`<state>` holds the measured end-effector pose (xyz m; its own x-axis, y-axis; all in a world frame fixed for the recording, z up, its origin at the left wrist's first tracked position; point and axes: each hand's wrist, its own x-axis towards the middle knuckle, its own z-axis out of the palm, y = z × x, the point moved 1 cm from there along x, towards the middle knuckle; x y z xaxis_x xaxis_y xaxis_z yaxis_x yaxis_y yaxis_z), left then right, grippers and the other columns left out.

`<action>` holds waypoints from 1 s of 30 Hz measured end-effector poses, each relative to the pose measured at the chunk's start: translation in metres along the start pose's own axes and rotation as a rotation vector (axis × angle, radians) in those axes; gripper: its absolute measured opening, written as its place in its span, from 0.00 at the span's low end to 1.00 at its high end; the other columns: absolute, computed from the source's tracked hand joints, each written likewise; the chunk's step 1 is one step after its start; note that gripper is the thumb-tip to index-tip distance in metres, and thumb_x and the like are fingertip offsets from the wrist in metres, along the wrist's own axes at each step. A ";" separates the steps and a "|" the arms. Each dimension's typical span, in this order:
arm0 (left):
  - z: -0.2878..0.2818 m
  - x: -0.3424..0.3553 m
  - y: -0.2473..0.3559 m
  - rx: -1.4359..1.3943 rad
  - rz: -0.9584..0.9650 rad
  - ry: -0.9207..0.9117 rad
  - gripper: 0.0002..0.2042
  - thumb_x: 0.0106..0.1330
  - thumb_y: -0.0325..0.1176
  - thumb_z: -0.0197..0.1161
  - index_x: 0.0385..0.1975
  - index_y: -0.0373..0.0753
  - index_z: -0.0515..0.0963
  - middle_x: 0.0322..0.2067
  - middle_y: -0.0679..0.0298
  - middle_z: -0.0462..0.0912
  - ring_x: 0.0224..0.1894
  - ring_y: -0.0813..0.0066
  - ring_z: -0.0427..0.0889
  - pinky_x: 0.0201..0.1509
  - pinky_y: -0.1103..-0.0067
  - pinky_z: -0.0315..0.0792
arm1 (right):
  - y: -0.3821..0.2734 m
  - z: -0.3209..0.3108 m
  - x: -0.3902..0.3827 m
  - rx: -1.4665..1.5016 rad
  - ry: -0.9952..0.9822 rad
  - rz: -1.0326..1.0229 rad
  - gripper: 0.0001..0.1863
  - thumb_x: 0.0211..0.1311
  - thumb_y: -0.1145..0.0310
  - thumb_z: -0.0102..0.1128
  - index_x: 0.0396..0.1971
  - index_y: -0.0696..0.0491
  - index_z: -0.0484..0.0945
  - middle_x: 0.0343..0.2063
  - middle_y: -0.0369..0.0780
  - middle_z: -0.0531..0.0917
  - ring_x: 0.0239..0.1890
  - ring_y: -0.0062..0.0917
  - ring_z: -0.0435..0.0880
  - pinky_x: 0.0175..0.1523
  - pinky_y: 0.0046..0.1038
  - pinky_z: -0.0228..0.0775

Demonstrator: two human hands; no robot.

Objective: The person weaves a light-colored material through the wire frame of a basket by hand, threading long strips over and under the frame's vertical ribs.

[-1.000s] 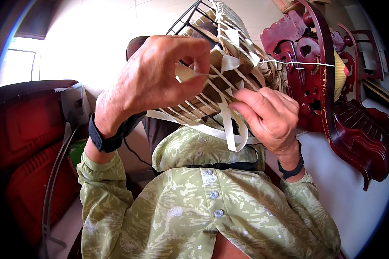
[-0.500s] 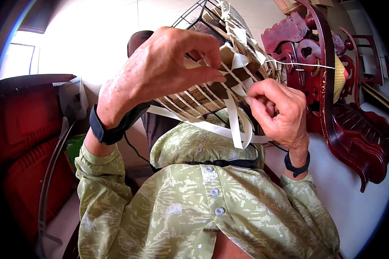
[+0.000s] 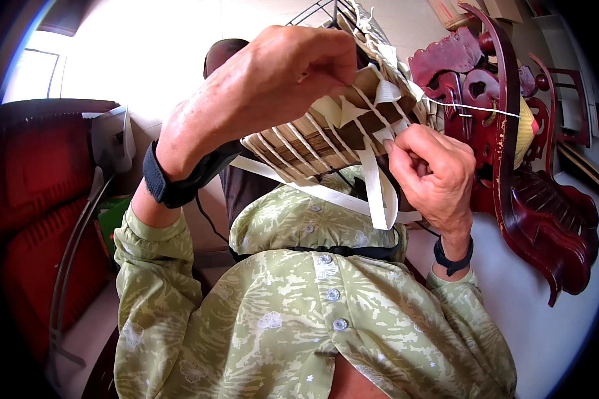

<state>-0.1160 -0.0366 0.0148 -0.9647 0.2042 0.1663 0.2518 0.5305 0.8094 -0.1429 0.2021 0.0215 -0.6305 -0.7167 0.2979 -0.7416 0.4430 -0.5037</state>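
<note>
Basket (image 3: 299,143): seen at far centre, partly covered by the left hand (image 3: 345,74).
Left fingers: bent toward the thumb; whether anything is pinched cannot be told.
Right hand (image 3: 394,137): white ribbon (image 3: 374,186) pinched by the fingers.
Right side: carved red chair (image 3: 508,146), crossed by a white cord (image 3: 472,107).
Left edge: red furniture (image 3: 46,173) seen.
Far right: cardboard box (image 3: 448,13).
</note>
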 end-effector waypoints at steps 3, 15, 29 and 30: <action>0.002 -0.001 -0.003 -0.051 0.038 0.025 0.05 0.61 0.21 0.65 0.34 0.33 0.77 0.28 0.64 0.82 0.34 0.78 0.83 0.40 0.79 0.77 | 0.000 0.001 0.000 -0.008 -0.009 -0.016 0.10 0.50 0.81 0.63 0.22 0.54 0.70 0.17 0.40 0.73 0.17 0.35 0.74 0.23 0.32 0.66; 0.001 -0.003 0.000 -0.043 0.050 0.044 0.03 0.61 0.23 0.64 0.32 0.33 0.77 0.27 0.65 0.83 0.33 0.76 0.84 0.39 0.79 0.77 | -0.009 0.020 0.015 -0.209 0.173 -0.232 0.13 0.49 0.78 0.68 0.36 0.51 0.80 0.20 0.35 0.77 0.21 0.29 0.77 0.27 0.29 0.67; 0.002 -0.004 -0.004 0.023 0.046 -0.030 0.08 0.66 0.32 0.64 0.38 0.35 0.82 0.31 0.58 0.84 0.32 0.66 0.83 0.38 0.74 0.75 | 0.012 0.030 0.016 -0.214 0.239 -0.562 0.11 0.49 0.82 0.67 0.35 0.59 0.80 0.20 0.36 0.70 0.20 0.26 0.73 0.25 0.27 0.64; 0.002 -0.004 -0.003 0.018 0.035 -0.047 0.08 0.66 0.32 0.64 0.39 0.35 0.83 0.31 0.58 0.84 0.32 0.67 0.83 0.38 0.74 0.75 | 0.014 0.031 0.016 -0.203 0.249 -0.581 0.11 0.49 0.82 0.67 0.35 0.59 0.81 0.20 0.36 0.70 0.19 0.26 0.72 0.24 0.27 0.63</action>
<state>-0.1130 -0.0375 0.0107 -0.9508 0.2606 0.1675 0.2870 0.5374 0.7930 -0.1562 0.1800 -0.0059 -0.1315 -0.7348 0.6654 -0.9900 0.1325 -0.0493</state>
